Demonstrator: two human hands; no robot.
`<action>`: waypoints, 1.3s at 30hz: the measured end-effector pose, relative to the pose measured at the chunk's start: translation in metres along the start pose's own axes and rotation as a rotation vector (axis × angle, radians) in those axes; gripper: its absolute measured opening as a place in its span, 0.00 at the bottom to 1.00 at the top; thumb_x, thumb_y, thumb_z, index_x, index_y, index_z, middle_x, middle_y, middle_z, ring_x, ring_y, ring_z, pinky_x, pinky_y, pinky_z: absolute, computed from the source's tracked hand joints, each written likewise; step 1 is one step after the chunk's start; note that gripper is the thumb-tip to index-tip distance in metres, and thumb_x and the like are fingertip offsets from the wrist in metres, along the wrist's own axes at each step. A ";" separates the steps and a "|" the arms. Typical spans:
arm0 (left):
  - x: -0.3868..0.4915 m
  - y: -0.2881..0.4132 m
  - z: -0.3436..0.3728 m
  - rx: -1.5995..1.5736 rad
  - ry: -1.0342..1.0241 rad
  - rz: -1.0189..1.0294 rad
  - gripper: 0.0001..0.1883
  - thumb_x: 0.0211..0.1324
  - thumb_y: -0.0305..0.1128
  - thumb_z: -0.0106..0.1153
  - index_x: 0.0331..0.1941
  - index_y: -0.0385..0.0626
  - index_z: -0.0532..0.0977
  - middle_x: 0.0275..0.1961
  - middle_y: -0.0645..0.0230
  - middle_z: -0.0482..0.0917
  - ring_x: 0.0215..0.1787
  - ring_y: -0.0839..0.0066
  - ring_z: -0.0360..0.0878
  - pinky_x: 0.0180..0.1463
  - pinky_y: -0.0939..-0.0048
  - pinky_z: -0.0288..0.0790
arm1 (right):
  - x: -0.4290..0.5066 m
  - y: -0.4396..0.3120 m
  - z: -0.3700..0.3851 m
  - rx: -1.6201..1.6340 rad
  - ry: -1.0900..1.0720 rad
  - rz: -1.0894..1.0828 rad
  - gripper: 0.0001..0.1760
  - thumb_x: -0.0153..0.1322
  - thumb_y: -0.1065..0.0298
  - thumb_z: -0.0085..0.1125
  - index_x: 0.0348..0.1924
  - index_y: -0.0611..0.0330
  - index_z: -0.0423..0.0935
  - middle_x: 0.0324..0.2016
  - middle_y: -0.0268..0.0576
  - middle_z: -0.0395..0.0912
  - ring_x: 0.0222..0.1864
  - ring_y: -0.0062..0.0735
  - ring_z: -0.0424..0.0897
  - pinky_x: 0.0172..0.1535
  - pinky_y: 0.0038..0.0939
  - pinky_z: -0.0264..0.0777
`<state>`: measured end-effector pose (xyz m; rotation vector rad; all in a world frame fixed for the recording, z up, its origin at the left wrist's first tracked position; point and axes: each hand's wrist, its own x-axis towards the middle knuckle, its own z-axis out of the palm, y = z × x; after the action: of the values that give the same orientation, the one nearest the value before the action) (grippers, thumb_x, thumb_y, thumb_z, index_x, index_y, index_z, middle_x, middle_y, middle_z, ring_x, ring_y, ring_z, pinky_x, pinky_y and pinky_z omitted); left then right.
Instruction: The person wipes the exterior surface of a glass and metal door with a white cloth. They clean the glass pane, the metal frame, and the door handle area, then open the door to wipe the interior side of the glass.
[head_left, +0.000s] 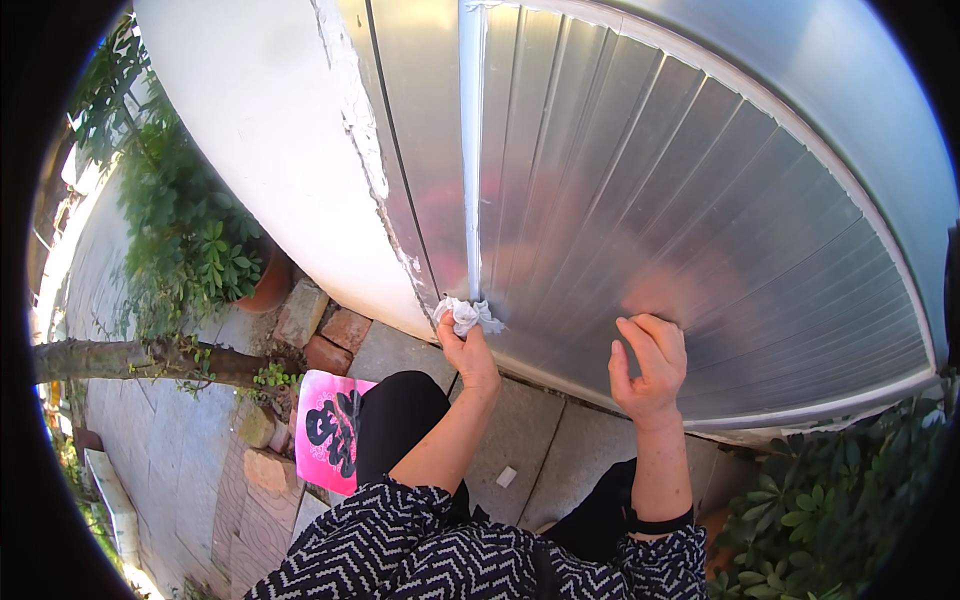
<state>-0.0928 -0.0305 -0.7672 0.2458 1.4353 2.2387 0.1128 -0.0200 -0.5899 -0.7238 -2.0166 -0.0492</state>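
Crumpled white tissue or thin cloth is pinched in the fingers of my left hand, pressed against the lower end of a pale vertical strip on a ribbed, shiny metal panel. My right hand is raised at the lower part of the panel, its fingers curled and the thumb apart from them, with nothing seen in it. Whether its fingertips touch the metal I cannot tell.
A white wall with a rough edge adjoins the panel. Bricks, a terracotta pot and a trunk lie left. A pink sheet bearing black writing is by my knee, a small white block on the paving, a leafy shrub right.
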 end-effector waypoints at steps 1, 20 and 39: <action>0.000 -0.002 0.000 0.012 0.014 -0.025 0.14 0.58 0.18 0.57 0.47 0.42 0.70 0.50 0.68 0.72 0.50 0.78 0.72 0.55 0.74 0.67 | 0.000 0.000 0.000 -0.003 0.000 -0.005 0.17 0.55 0.78 0.64 0.39 0.64 0.82 0.37 0.43 0.78 0.35 0.40 0.77 0.39 0.35 0.68; -0.020 0.002 0.003 0.177 -0.185 -0.124 0.12 0.52 0.17 0.63 0.39 0.44 0.74 0.38 0.74 0.78 0.39 0.84 0.73 0.45 0.79 0.68 | 0.001 0.001 0.000 -0.002 0.007 -0.011 0.16 0.55 0.78 0.63 0.38 0.63 0.82 0.36 0.42 0.78 0.34 0.38 0.76 0.38 0.34 0.67; -0.033 -0.006 0.021 0.230 -0.400 -0.813 0.15 0.55 0.15 0.56 0.48 0.38 0.74 0.48 0.61 0.81 0.48 0.64 0.82 0.47 0.62 0.81 | -0.001 0.005 0.000 0.019 -0.011 -0.002 0.18 0.55 0.80 0.63 0.39 0.64 0.82 0.37 0.41 0.78 0.35 0.37 0.77 0.38 0.34 0.68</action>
<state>-0.0544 -0.0273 -0.7602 0.1335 1.2592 1.2909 0.1158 -0.0162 -0.5916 -0.7116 -2.0254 -0.0280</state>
